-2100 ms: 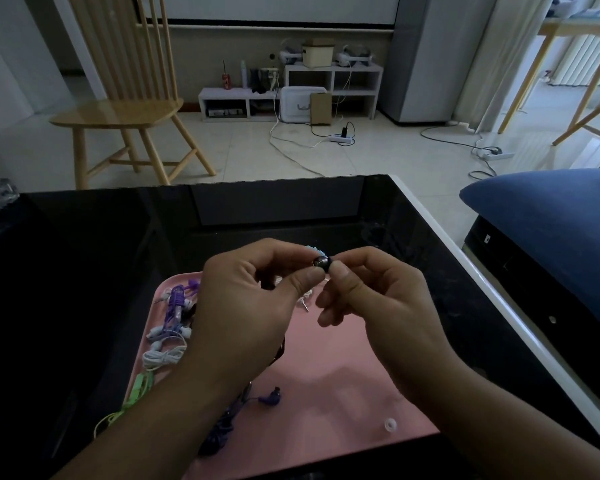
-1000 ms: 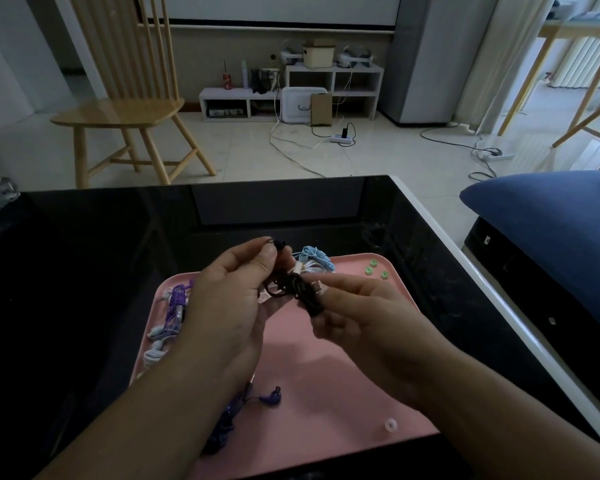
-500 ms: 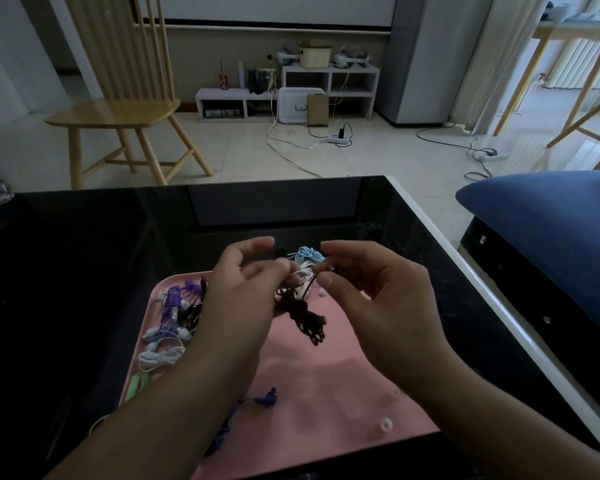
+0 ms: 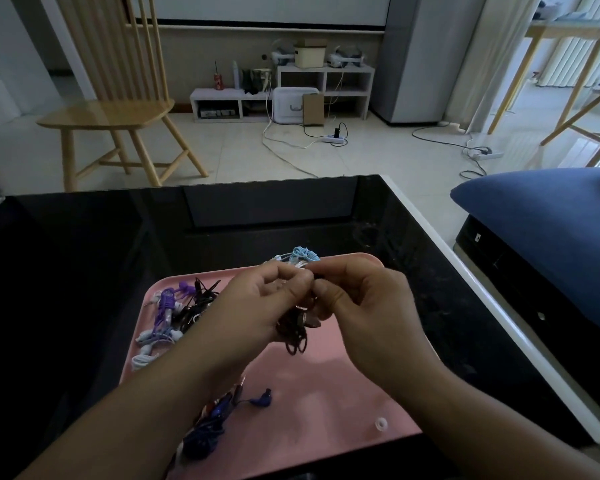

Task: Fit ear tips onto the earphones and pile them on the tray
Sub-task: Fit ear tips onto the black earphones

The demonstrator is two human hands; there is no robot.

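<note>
Above the pink tray, my left hand and my right hand meet fingertip to fingertip and pinch the black earphones. The coiled black cable hangs below my fingers. The earbud itself is hidden between my fingertips. A pile of purple, white and black earphones lies at the tray's left. Dark blue earphones lie near the front. Light blue earphones rest at the tray's far edge. One loose white ear tip sits at the front right.
The tray lies on a glossy black table with a white right edge. A blue cushioned seat stands to the right. Beyond the table are a wooden chair and floor cables.
My hands dropped lower and came together on the black earphones. The bundle, held out between both hands earlier, now hangs beneath my joined fingertips.
</note>
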